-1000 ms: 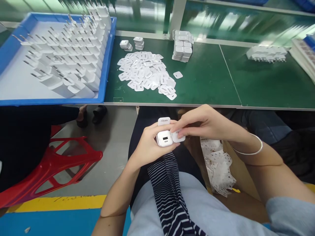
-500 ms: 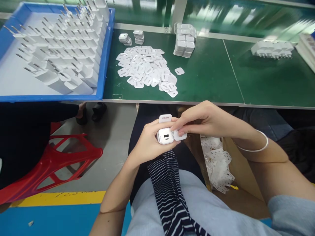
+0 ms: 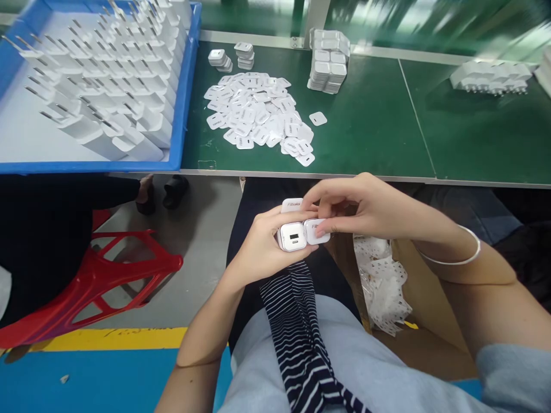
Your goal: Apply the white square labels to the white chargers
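My left hand [image 3: 262,244] is closed around a small bundle of white plug chargers in front of my lap. One charger [image 3: 293,237] faces up with a dark USB slot and a smaller port under it. Right beside it is a second charger [image 3: 317,231] with grey printing on its face. A third printed white face [image 3: 292,205] shows above my left fingers. My right hand [image 3: 357,206] has its thumb pressed on the second charger, while its index fingertip reaches the edge of the upper white face. Its other fingers are curled and partly hidden.
On the green table [image 3: 370,143] lies a pile of white face plates [image 3: 258,112]. A blue tray [image 3: 183,109] of chargers with pins up stands left, stacked white pieces [image 3: 328,69] at the back. Below are a red stool [image 3: 103,275] and an open carton [image 3: 424,298].
My right index finger has shifted up from between the chargers to the upper white face. The right thumb stays on the second charger. The whole view has moved slightly.
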{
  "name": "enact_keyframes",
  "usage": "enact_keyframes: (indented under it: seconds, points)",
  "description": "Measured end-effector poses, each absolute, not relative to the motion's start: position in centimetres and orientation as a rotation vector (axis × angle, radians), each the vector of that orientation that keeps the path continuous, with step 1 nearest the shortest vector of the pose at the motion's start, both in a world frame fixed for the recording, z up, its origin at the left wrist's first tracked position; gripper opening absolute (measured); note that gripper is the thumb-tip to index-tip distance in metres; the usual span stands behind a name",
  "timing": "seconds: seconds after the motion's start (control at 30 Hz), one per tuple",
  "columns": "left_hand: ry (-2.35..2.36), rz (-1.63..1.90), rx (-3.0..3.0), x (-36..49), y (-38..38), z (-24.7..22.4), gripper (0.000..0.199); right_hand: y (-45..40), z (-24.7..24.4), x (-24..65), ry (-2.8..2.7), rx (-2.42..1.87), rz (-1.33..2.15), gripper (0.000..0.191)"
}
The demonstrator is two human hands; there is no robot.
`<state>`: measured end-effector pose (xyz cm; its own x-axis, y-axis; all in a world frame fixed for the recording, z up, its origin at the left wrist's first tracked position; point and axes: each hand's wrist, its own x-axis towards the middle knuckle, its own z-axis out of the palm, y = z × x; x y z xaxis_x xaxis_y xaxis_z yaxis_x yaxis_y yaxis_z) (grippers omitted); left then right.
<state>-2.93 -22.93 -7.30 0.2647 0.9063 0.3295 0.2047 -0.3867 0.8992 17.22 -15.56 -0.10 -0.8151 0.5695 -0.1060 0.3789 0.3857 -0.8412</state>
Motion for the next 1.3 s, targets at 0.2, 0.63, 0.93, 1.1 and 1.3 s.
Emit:
enact_keyframes:
  seconds: [0.2, 0.63, 0.93, 1.1, 1.3]
  points:
    - [1.031, 1.161, 1.791, -2.9, -22.9, -7.3, 0.043, -15.6, 0.2, 17.0, -2.437, -0.914, 1.456, 0.029]
    - [1.064, 1.075, 1.844, -2.7, -23.1, -7.0, 0.037, -15.4, 0.0, 16.5, -2.514, -1.002, 1.462, 0.026]
    - [1.048, 1.034, 1.961, -2.6, -23.3, -6.4, 0.037, -15.5, -0.3, 16.4, -2.523, -1.079, 1.455, 0.031]
    - [1.062, 1.018, 1.963, -2.4, -23.4, -6.4, 0.037, -15.3, -0.4, 16.2, -2.516, -1.109, 1.460, 0.034]
    - [1.024, 1.035, 1.886, -2.6, -23.1, -6.9, 0.037, -14.9, -0.5, 16.3, -2.566, -1.193, 1.327, 0.040]
